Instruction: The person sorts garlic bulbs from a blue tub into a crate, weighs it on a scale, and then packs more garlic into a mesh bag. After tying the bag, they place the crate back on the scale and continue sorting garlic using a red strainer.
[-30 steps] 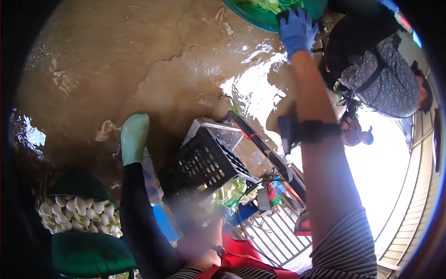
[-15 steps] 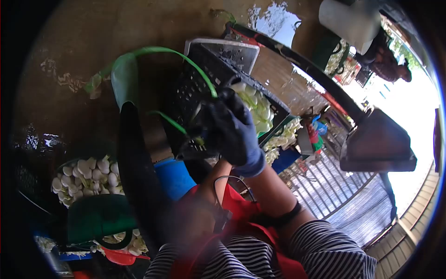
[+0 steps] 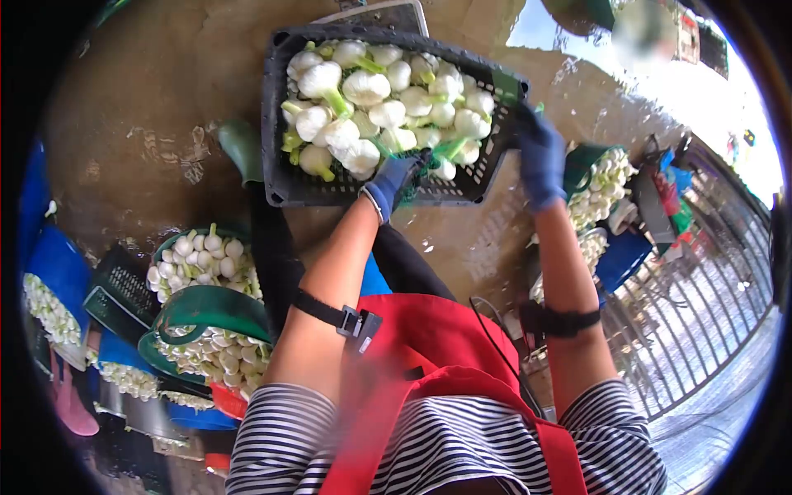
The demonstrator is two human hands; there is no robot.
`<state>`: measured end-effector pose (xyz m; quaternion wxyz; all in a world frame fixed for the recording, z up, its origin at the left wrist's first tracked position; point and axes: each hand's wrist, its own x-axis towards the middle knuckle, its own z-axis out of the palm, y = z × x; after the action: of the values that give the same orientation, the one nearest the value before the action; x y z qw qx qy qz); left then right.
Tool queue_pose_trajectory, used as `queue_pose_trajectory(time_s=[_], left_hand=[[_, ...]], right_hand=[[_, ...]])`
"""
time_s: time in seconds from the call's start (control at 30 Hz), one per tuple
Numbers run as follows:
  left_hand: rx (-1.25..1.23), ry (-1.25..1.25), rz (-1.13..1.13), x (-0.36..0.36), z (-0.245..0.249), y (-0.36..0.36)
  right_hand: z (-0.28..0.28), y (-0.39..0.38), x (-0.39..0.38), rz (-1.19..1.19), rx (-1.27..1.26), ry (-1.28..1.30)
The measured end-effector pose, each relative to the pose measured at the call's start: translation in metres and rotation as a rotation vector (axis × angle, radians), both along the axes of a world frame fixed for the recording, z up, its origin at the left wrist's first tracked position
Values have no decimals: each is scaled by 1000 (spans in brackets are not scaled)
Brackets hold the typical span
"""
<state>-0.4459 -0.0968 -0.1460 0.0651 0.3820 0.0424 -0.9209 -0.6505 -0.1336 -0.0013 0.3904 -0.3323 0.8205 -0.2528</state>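
Note:
A black plastic crate (image 3: 285, 198) full of white garlic bulbs (image 3: 367, 87) with short green stems lies in front of me. My left hand (image 3: 394, 177), in a blue and black glove, is at the crate's near side, its fingers against the bulbs and some green netting; what they hold, if anything, is hidden. On the right, my right hand (image 3: 540, 157), gloved the same way, is at the crate's right end, its fingers dark and blurred near the rim.
Green baskets (image 3: 223, 305) of bulbs stand at the lower left, beside blue tubs (image 3: 58, 268). More bulbs (image 3: 606, 186) in baskets and a metal grille (image 3: 685, 305) are on the right. Wet floor (image 3: 157, 91) surrounds the crate.
My hands were together over the tilted crate and have moved apart. The crate now lies flatter with its bulbs in full view. The long green leaves near my hands are out of sight.

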Motion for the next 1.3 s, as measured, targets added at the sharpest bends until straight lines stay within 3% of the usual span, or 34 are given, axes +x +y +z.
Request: queue_pose_trajectory(time_s=[0.03, 0.07, 0.13, 0.17, 0.2, 0.27, 0.37, 0.53, 0.67, 0.73, 0.8, 0.83, 0.9, 0.93, 0.97, 1.0, 1.03, 1.1, 1.13, 1.17, 1.23, 1.3], left_hand=[[106, 30, 46, 1, -9, 7], [-36, 18, 55, 2, -17, 12], [86, -70, 143, 0, -8, 7], [72, -118, 73, 4, 30, -12], [-23, -10, -62, 14, 25, -14], [-124, -58, -126, 9, 29, -19], [-103, -131, -147, 2, 56, -36], [80, -175, -155, -3, 52, -42], [107, 0, -268, 8, 41, -45], [155, -17, -349, 5, 51, -57], [194, -3, -368, 5, 50, -62], [322, 82, -321, 4, 49, -63], [580, 227, -217, 4, 48, -62], [711, 338, -102, 5, 42, -52], [690, 295, -73, 3, 45, -50], [669, 252, -44, 1, 50, -46], [697, 238, 58, 1, 54, -39], [678, 182, 81, -2, 52, -35], [636, 146, 68, -4, 50, -36], [633, 146, 69, -6, 50, -37], [376, -229, -232, -12, 50, -49], [248, -161, -257, -10, 40, -46]], right_hand=[[-20, 4, 20, 409, 68, 206], [-34, 7, 36, 824, 129, 410], [-45, 22, 55, 852, 120, 414], [-41, 25, 53, 857, 114, 415], [-37, 27, 49, 907, 101, 431], [-44, 32, 37, 941, 42, 415], [-48, 27, 26, 952, 15, 311], [-42, 32, 8, 1032, 88, 259], [-30, 74, -28, 377, 108, 387], [-33, 127, -34, 296, 246, 454], [-46, 186, -3, 402, 313, 372], [-39, 193, 35, 310, 470, 309], [-51, 200, 118, 195, 469, 91], [-45, 170, 164, -25, 494, -108], [-60, 155, 198, 80, 438, -215], [-90, 134, 251, -165, -52, -92], [-85, 90, 270, 196, 438, -50], [-56, -10, 283, -676, 50, -622], [-53, -35, 287, -798, -102, -931], [-60, -39, 299, -690, -71, -958], [-72, -18, 321, -556, -48, -983], [-66, 43, 313, 380, -274, -244]])
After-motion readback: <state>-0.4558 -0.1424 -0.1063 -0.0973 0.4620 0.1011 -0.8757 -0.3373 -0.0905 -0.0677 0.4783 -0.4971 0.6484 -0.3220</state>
